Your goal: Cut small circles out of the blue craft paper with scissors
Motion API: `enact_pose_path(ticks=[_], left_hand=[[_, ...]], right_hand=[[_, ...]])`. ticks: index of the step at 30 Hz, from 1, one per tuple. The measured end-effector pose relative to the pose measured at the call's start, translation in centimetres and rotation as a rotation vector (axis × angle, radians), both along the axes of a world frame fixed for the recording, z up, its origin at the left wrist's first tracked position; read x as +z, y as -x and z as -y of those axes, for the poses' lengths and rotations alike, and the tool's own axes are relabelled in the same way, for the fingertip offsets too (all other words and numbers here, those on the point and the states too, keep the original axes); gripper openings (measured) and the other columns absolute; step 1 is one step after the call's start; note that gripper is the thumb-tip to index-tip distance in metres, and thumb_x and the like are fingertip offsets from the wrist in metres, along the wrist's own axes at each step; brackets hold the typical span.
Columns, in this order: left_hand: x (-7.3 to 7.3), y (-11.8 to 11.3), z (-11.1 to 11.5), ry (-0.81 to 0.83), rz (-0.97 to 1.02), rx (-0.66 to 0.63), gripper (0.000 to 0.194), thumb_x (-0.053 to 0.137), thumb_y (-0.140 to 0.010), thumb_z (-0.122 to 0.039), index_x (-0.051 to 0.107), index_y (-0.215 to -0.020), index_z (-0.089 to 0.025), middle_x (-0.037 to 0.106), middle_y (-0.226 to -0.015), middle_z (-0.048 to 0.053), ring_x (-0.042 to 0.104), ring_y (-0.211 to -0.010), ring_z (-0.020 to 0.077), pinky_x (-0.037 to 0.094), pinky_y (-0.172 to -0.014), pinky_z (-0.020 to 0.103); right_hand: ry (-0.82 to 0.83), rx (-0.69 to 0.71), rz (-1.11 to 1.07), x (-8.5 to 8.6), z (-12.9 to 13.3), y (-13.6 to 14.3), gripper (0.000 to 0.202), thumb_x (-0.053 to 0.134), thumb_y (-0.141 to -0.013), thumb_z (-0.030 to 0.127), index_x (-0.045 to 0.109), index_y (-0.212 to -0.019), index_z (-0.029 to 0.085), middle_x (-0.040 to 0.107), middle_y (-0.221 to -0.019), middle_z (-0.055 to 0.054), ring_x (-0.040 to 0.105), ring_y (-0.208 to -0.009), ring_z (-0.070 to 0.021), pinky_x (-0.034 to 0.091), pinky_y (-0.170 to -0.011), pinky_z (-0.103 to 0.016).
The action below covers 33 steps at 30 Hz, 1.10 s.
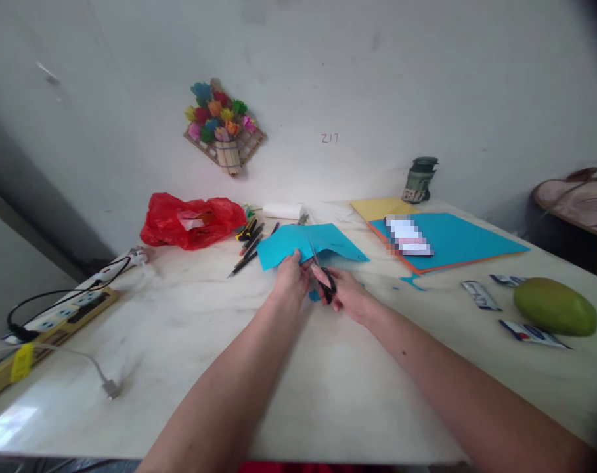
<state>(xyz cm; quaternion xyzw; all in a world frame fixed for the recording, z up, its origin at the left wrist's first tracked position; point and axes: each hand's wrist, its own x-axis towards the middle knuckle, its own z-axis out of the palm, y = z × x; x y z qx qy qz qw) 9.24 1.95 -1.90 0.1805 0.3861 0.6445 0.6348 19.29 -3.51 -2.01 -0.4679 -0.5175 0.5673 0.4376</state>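
A blue sheet of paper (303,240) is held up over the middle of the table. My left hand (292,279) pinches its near edge, with the thumb on top. In my right hand (345,292) are black-handled scissors (328,286), fingers closed round the handles. The scissor blades point away from me and lie across the paper, just right of my left thumb. Small blue scraps (314,295) are on the table beneath my hands, and a further blue scrap (412,282) lies to the right.
Behind the paper are pens (249,253), a red plastic bag (192,223) and a white roll (283,211). On the right lie stacked coloured sheets (465,240), a phone (409,235), a green fruit (554,305) and small packets (480,295). A power strip (56,322) is at left.
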Motion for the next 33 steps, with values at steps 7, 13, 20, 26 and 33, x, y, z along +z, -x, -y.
enact_pose_path(ticks=[7, 13, 20, 26, 33], left_hand=[[0.04, -0.04, 0.07, -0.036, 0.02, 0.015, 0.017, 0.044, -0.085, -0.018, 0.04, -0.069, -0.019, 0.054, -0.055, 0.0, 0.057, -0.052, 0.0152, 0.047, -0.062, 0.031], [-0.04, -0.01, -0.04, -0.037, 0.024, 0.019, 0.017, 0.044, -0.085, -0.017, 0.04, -0.069, -0.019, 0.052, -0.054, -0.001, 0.057, -0.051, 0.0148, 0.047, -0.062, 0.03], [0.04, -0.03, -0.12, 0.004, 0.042, 0.03, 0.014, 0.044, -0.085, -0.016, 0.041, -0.072, -0.019, 0.055, -0.059, 0.001, 0.06, -0.056, 0.0168, 0.048, -0.065, 0.032], [-0.03, 0.06, -0.27, -0.004, 0.048, 0.031, 0.012, 0.046, -0.085, -0.015, 0.042, -0.074, -0.019, 0.057, -0.061, 0.001, 0.061, -0.058, 0.0172, 0.048, -0.065, 0.033], [-0.45, 0.45, -0.63, -0.01, 0.052, 0.029, 0.013, 0.049, -0.082, -0.011, 0.043, -0.074, -0.019, 0.059, -0.065, 0.001, 0.061, -0.057, 0.0163, 0.049, -0.067, 0.034]], right_hand=[[0.01, -0.025, -0.013, -0.04, 0.02, 0.17, 0.041, 0.063, -0.068, 0.056, 0.05, -0.069, 0.017, 0.05, -0.05, 0.004, 0.046, -0.036, -0.0059, 0.022, -0.025, -0.015], [0.004, -0.028, -0.013, -0.12, -0.02, 0.36, 0.039, 0.062, -0.069, 0.054, 0.048, -0.067, 0.017, 0.048, -0.049, 0.004, 0.044, -0.036, -0.0055, 0.022, -0.025, -0.015], [-0.014, -0.045, 0.031, -0.57, -0.17, 0.47, 0.037, 0.061, -0.071, 0.052, 0.049, -0.068, 0.018, 0.048, -0.049, 0.005, 0.045, -0.036, -0.0065, 0.024, -0.024, -0.015], [-0.024, -0.04, 0.054, -0.68, -0.18, 0.4, 0.036, 0.06, -0.072, 0.051, 0.048, -0.068, 0.018, 0.047, -0.049, 0.005, 0.044, -0.035, -0.0059, 0.024, -0.023, -0.015], [0.007, 0.018, 0.039, -0.79, -0.43, -0.31, 0.037, 0.061, -0.072, 0.053, 0.051, -0.071, 0.017, 0.05, -0.051, 0.004, 0.045, -0.037, -0.0059, 0.024, -0.024, -0.015]])
